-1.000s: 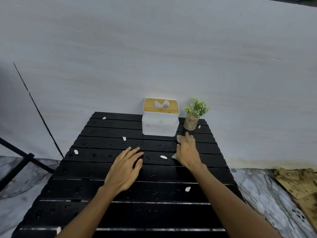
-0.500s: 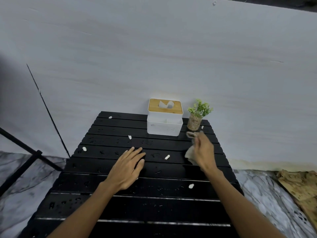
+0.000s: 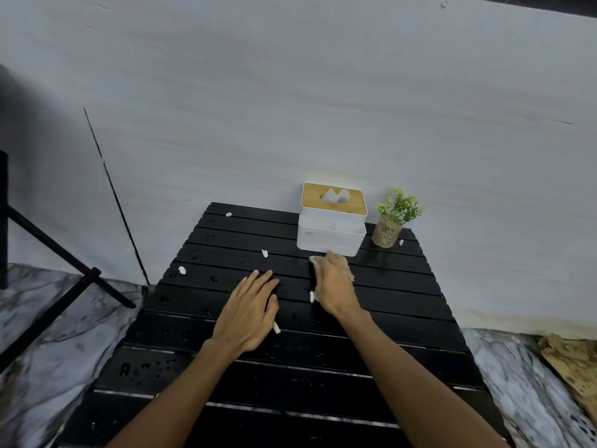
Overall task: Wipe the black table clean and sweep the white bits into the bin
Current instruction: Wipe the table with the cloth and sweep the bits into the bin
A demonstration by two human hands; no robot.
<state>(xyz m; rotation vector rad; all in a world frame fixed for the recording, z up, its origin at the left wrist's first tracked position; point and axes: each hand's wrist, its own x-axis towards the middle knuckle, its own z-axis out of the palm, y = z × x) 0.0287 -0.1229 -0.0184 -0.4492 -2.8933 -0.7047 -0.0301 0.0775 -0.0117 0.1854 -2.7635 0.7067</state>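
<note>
The black slatted table point(image 3: 403, 302) is wet with droplets and strewn with several white bits, for instance a white bit point(image 3: 182, 270) near its left edge and another bit point(image 3: 265, 253) further back. My right hand point(image 3: 334, 287) presses a pale cloth point(image 3: 348, 270) flat on the slats just in front of the tissue box; a white bit point(image 3: 312, 296) lies at its left side. My left hand point(image 3: 248, 313) rests flat with fingers spread, holding nothing, with a white bit point(image 3: 277, 327) by its right side. No bin is in view.
A white tissue box with a wooden lid point(image 3: 332, 219) stands at the table's back, a small potted plant point(image 3: 391, 223) to its right with a white bit point(image 3: 401, 242) beside it. A black stand leg point(image 3: 64, 253) crosses the marble floor at left. Brown material point(image 3: 571, 360) lies at right.
My right hand has swept the cloth leftward from near the plant to the front of the tissue box. My left hand has stayed flat in place. The camera view has shifted.
</note>
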